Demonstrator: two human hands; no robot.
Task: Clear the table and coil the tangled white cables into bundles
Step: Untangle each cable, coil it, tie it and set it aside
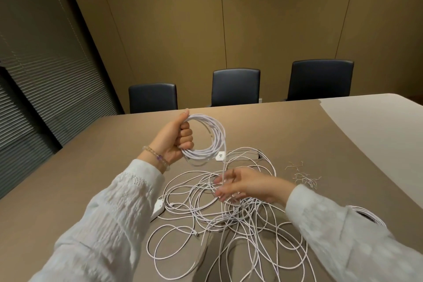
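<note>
Three chairs (235, 86) back table (91, 167); left hand (174, 142) grips one coil (207, 137), right hand (242, 184) pinches strand (223, 167).

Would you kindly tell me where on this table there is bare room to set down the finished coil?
Bare table lies left of the left hand gripping the coil, and along the far edge before the chairs. The tangled cables crowd the near middle around the right hand; loose ties sit right of it.

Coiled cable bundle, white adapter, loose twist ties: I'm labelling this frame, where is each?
coiled cable bundle (215, 142): head view, right arc of loops.
white adapter (160, 206): head view, top face.
loose twist ties (304, 177): head view, middle of pile.
</note>
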